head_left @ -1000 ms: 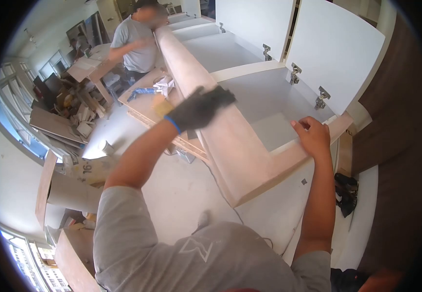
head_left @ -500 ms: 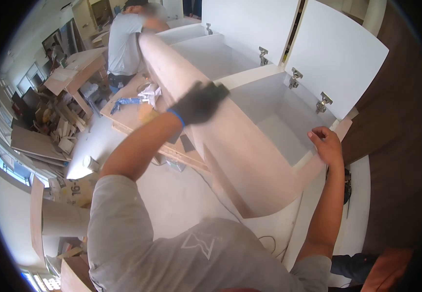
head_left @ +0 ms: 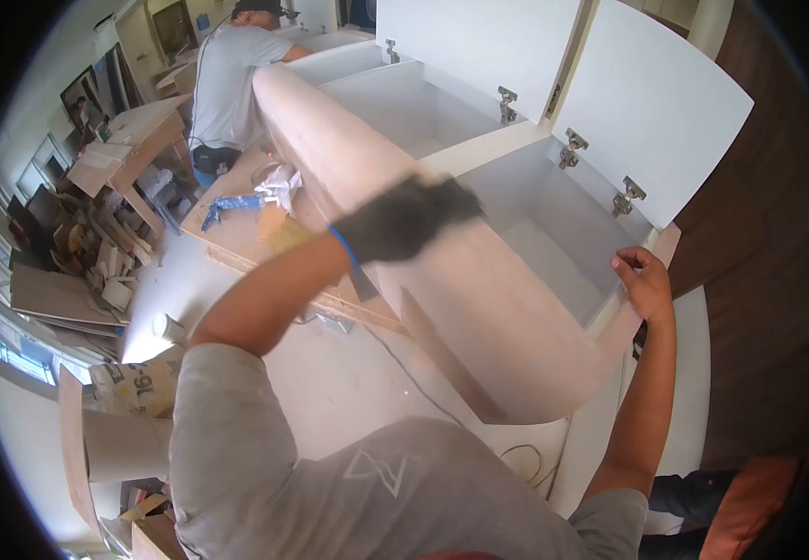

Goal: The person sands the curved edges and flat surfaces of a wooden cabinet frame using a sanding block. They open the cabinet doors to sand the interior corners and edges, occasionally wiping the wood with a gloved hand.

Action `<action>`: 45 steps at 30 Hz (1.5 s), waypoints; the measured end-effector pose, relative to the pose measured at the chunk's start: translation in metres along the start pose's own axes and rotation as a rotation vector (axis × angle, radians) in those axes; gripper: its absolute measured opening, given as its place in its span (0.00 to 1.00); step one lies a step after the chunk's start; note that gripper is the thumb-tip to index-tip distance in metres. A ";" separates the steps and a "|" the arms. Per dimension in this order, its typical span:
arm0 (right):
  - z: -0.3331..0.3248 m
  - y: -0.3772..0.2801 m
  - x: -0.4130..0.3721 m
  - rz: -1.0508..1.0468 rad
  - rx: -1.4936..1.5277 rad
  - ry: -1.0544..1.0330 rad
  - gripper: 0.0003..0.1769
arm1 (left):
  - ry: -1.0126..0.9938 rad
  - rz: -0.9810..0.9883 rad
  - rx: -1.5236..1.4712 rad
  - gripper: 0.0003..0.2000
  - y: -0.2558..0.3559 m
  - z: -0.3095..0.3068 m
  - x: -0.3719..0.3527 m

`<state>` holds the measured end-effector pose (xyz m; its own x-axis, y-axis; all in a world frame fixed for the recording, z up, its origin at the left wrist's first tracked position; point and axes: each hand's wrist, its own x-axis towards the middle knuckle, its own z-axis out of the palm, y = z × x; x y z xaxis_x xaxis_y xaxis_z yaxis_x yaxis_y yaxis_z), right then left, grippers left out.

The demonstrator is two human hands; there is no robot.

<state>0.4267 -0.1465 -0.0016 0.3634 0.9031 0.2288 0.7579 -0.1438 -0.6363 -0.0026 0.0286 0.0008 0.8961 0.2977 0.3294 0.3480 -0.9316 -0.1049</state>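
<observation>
A dark glove covers my left hand (head_left: 409,219), which lies over the long curved wooden front (head_left: 507,308) of a cabinet. Motion smears its fingers, and whatever is under the palm is hidden. My bare right hand (head_left: 645,287) rests at the cabinet's near end, on the edge of the end panel (head_left: 613,322). Its fingers are loosely bent, with the thumb apart from the forefinger. Beside it lies a pale grey compartment (head_left: 554,243). White doors (head_left: 656,103) stand raised on metal hinges (head_left: 627,194) along the far side.
A person (head_left: 237,89) in a grey shirt leans over the cabinet's far end. On a low wooden bench (head_left: 227,224) lie a blue tool (head_left: 235,203) and crumpled white material (head_left: 278,185). A cable (head_left: 404,369) crosses the floor. Wood scraps (head_left: 111,252) are piled at left.
My gloved left hand has moved right and slightly down across the curved front. My right hand has shifted a little right in view. The other person is more upright.
</observation>
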 end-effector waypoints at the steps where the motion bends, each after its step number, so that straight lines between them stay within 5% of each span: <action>1: -0.001 0.001 0.000 0.001 -0.004 0.002 0.21 | -0.038 -0.145 -0.024 0.34 -0.036 0.003 -0.001; 5: 0.000 0.000 -0.002 0.025 -0.002 0.027 0.23 | -0.219 -0.286 0.185 0.32 -0.034 -0.012 0.008; 7: 0.002 -0.001 0.003 0.021 0.002 0.035 0.23 | 0.075 0.131 0.022 0.27 0.004 0.003 0.001; 9: -0.001 0.005 0.002 0.016 -0.011 0.012 0.23 | 0.056 0.128 -0.032 0.33 -0.017 0.007 -0.003; 10: -0.001 0.007 0.002 0.009 -0.010 0.012 0.24 | 0.097 0.002 -0.031 0.27 -0.039 0.005 -0.006; 11: -0.001 0.008 0.005 0.003 -0.007 0.016 0.24 | -0.088 -0.219 -0.032 0.32 -0.080 0.013 -0.004; 13: -0.001 0.009 0.002 0.007 0.007 0.024 0.24 | 0.048 -0.211 0.229 0.30 -0.108 0.003 -0.024; 16: -0.001 0.008 0.003 0.019 0.034 0.033 0.24 | -0.202 -0.384 0.231 0.28 -0.058 -0.006 0.005; 18: 0.001 0.004 0.001 0.009 0.047 0.027 0.24 | 0.023 0.021 0.066 0.33 0.001 0.010 -0.001; 21: 0.001 0.017 0.005 -0.019 0.013 0.010 0.24 | 0.207 0.144 0.051 0.31 0.004 0.003 -0.009; 22: 0.001 0.016 0.005 -0.022 0.013 0.012 0.24 | 0.014 -0.060 -0.023 0.36 -0.029 0.004 -0.008; 23: 0.000 0.014 0.004 -0.026 0.017 0.019 0.24 | 0.101 -0.121 -0.007 0.35 -0.073 0.018 -0.018; 25: 0.002 0.010 0.002 -0.025 0.027 0.031 0.24 | -0.024 -0.411 0.122 0.27 -0.069 -0.015 -0.023; 27: 0.002 0.010 0.002 -0.013 0.027 0.037 0.24 | -0.092 -0.432 0.241 0.32 -0.047 0.001 -0.005; 29: 0.002 0.008 0.002 -0.014 0.004 0.022 0.24 | 0.033 -0.081 0.121 0.35 0.002 0.022 0.002; 31: 0.004 0.010 0.004 -0.037 0.004 0.019 0.25 | 0.038 0.023 0.088 0.37 0.056 -0.002 0.001; 32: 0.005 0.014 0.005 -0.060 0.011 0.020 0.25 | 0.002 0.067 0.111 0.39 0.037 0.000 -0.004; 33: 0.003 0.015 0.004 -0.086 0.016 0.018 0.25 | 0.040 -0.014 -0.152 0.32 0.010 -0.002 -0.007; 35: 0.002 0.010 0.002 -0.105 0.013 0.018 0.26 | -0.046 -0.334 -0.001 0.30 -0.034 -0.008 -0.017; 38: 0.004 0.014 0.006 -0.116 0.025 0.030 0.26 | -0.054 -0.443 0.281 0.28 0.003 0.000 -0.002; 41: 0.006 0.018 0.005 -0.142 -0.016 0.016 0.26 | -0.071 -0.040 0.087 0.39 0.092 -0.013 0.013; 43: 0.006 0.018 0.006 -0.156 -0.028 0.001 0.26 | -0.113 -0.007 0.063 0.41 0.065 -0.008 0.011; 45: 0.006 0.016 0.007 -0.156 0.007 -0.008 0.27 | -0.175 -0.326 0.107 0.40 0.041 -0.017 0.007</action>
<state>0.4383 -0.1396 -0.0148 0.2368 0.9175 0.3196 0.8012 0.0016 -0.5984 0.0129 -0.0108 0.0151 0.7641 0.6141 0.1974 0.6407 -0.7582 -0.1213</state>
